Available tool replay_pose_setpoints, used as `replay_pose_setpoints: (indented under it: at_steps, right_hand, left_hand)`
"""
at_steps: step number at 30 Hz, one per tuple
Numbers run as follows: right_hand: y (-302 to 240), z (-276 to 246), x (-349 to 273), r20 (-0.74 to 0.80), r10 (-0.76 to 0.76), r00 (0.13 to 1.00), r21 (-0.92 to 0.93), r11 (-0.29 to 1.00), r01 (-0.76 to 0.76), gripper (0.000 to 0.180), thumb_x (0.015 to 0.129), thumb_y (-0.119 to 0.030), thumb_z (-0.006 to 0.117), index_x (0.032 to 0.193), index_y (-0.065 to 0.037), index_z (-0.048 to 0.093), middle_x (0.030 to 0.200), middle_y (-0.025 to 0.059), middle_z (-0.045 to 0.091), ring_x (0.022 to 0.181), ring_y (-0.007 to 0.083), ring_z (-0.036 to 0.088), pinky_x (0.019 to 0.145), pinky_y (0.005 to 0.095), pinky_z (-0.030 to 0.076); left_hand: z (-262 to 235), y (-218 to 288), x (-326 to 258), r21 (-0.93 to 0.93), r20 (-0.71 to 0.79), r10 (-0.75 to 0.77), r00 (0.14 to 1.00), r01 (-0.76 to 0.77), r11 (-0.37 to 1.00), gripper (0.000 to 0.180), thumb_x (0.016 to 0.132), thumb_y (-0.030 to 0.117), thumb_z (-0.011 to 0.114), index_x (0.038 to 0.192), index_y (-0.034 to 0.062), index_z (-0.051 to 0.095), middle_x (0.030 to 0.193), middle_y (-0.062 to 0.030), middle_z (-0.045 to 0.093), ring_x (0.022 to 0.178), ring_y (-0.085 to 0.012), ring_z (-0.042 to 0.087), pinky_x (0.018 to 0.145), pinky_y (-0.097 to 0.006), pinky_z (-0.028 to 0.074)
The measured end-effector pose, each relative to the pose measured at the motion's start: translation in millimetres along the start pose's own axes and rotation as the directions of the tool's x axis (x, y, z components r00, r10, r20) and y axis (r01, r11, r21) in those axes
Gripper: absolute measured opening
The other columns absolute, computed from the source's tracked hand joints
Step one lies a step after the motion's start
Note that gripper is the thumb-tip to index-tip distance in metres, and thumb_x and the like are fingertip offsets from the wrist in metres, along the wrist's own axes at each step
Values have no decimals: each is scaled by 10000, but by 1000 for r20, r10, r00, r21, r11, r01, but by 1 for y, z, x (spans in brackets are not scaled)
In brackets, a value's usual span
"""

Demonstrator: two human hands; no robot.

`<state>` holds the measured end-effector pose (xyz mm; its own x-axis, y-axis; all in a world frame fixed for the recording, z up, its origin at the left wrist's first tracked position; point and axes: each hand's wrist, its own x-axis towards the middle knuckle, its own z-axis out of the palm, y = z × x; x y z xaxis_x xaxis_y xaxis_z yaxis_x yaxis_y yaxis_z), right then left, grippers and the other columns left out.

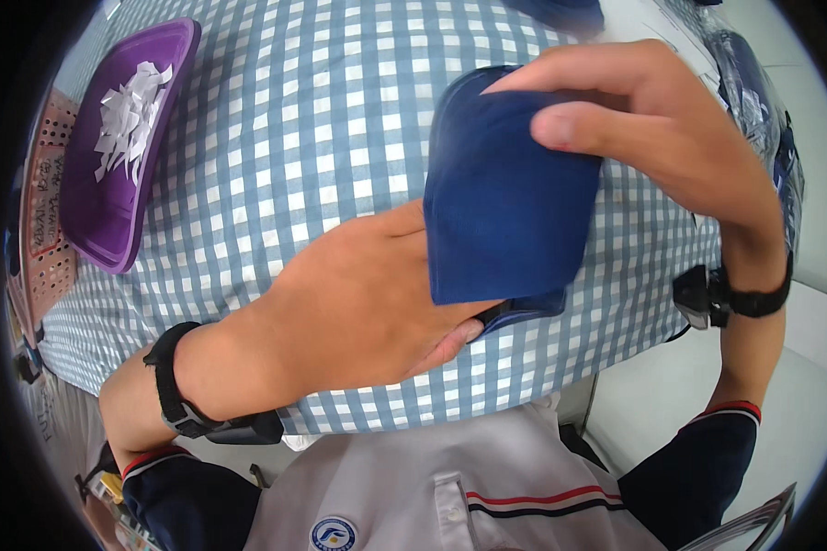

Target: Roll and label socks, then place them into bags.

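Note:
A dark blue cloth pouch (505, 193) is held up over the blue-and-white checked tablecloth (322, 110). My left hand (358, 303) grips the pouch at its lower left, with the fingers tucked under or inside its bottom edge. My right hand (652, 119) pinches the top right of the pouch, thumb on the front. Both wrists wear black straps.
A purple tray (110, 220) with several white paper scraps (129, 115) lies at the left on the cloth. A pinkish perforated basket (41, 220) sits beyond it at the table's left edge. More dark blue items lie at the far right (753, 101).

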<state>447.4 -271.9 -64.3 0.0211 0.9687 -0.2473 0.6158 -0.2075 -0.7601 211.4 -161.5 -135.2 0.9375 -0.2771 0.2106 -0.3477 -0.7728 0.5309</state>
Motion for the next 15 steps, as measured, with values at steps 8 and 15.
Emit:
replay_pose_setpoints:
  at_steps: [8,15]
  right_hand:
    - [15,-3,9,-8,30,1000,-25,999,-30,378,970,-293,662,1171,23,710,1008,98,743,927,162,702,832,271,547]
    - [-6,3,5,-104,-305,946,-528,824,207,316,933,-202,647,1154,13,719,1040,134,738,995,251,705,963,340,508]
  left_hand:
    - [-3,4,6,19,82,-20,996,18,1000,639,843,244,644,1466,193,512,1380,-49,591,1258,-257,587,1097,-378,464]
    - [-2,3,7,38,28,-2,1000,1,999,665,806,243,661,1455,189,528,1385,-55,593,1271,-258,583,1076,-362,476]
